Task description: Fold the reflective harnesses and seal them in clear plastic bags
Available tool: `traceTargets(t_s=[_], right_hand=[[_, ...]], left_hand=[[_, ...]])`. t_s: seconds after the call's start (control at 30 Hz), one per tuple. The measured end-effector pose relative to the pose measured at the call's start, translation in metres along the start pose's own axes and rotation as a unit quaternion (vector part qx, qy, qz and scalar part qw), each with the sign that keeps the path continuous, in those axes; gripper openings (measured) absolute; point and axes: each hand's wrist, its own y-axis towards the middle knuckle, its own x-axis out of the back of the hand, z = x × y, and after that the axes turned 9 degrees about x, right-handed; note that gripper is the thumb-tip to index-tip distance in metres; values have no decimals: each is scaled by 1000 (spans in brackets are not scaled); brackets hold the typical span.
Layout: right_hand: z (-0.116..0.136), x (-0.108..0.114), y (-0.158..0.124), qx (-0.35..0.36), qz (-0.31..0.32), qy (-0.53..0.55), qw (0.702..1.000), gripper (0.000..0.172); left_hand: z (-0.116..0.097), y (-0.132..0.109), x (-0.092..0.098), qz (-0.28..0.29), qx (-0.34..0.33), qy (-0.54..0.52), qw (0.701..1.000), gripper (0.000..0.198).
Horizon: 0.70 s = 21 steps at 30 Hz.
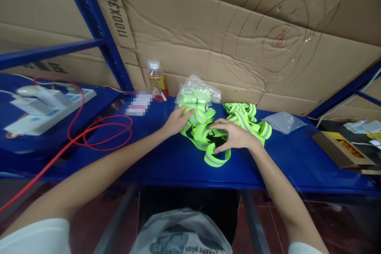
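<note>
A heap of neon yellow-green reflective straps (pixel 199 133) with grey stripes lies on the blue table (pixel 166 162). My left hand (pixel 177 120) rests at the heap's left side, its fingers reaching onto the straps beside a clear plastic bag (pixel 205 87) that holds more of them. On the near side, my right hand (pixel 233 134) curves around a looped strap, thumb and fingers apart with the strap between them. Whether it grips the strap firmly is hard to see. Behind my right hand lies a second heap of the same straps (pixel 242 115).
A bottle (pixel 158 83) stands against the cardboard wall (pixel 184 43). Red cable (pixel 108 149) coils at the left near a power strip (pixel 50 115). To the right are a flat clear bag (pixel 284 122) and an open cardboard box (pixel 342 151). Blue shelf posts (pixel 114 59) frame the table.
</note>
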Motion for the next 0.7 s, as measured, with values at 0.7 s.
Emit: traceTargets(t_s=[0.7], right_hand=[[-1, -15, 11, -18, -282, 161, 946, 37]], left_hand=[[-6, -19, -3, 142, -264, 145, 943, 44]])
